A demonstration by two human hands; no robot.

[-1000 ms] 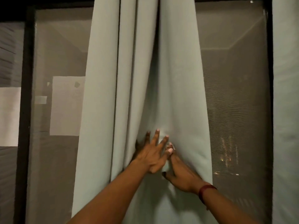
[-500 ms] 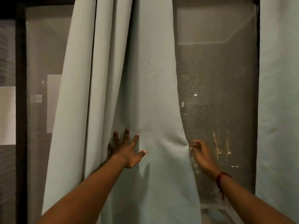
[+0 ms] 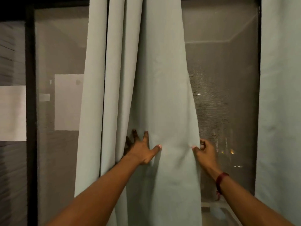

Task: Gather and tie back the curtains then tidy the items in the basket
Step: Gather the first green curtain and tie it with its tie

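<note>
A pale grey-green curtain (image 3: 156, 79) hangs in folds down the middle of a dark window. My left hand (image 3: 140, 149) lies flat on the cloth with its fingers spread, some tucked into a fold, the thumb pointing right. My right hand (image 3: 204, 152) holds the curtain's right edge, its fingers curled behind the cloth and the thumb on the front. A red thread band circles my right wrist. A second curtain (image 3: 280, 103) of the same colour hangs at the far right. No basket is in view.
The window pane (image 3: 224, 79) is covered by a fine mesh, with city lights beyond. A dark vertical frame bar (image 3: 31, 111) stands at the left, with another pane (image 3: 60, 62) beside it showing pale reflections.
My hands, close together a second ago, have moved apart. The right hand went to the curtain's right edge and took hold of it. The left hand stays spread on the cloth.
</note>
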